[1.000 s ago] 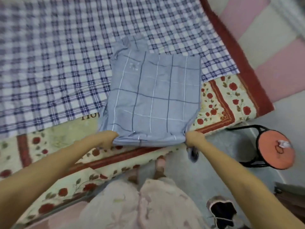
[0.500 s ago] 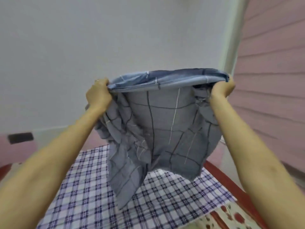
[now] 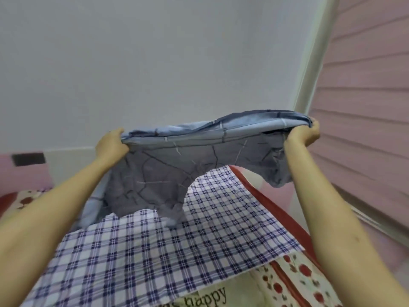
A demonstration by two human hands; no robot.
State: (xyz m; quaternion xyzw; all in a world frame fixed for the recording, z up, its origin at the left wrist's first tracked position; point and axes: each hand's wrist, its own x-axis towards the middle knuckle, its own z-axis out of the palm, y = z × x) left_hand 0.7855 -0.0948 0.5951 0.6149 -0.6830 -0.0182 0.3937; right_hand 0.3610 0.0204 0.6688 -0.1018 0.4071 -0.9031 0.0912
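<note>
We see the grey-blue checked cloth (image 3: 159, 173) up in the air, top edge bunched and stretched sideways, right end slightly higher. Body hangs crumpled, dark and white grid lines, left part drooping lowest.

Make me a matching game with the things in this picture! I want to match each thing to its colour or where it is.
Things:
1. grey-blue cloth
2. checked sheet
3. lettered blanket
4. slatted blind

Match with:
a. pink
b. lifted in the air
c. lying spread flat
d. cream with red flowers

Pairs: 1-b, 2-c, 3-d, 4-a
</note>
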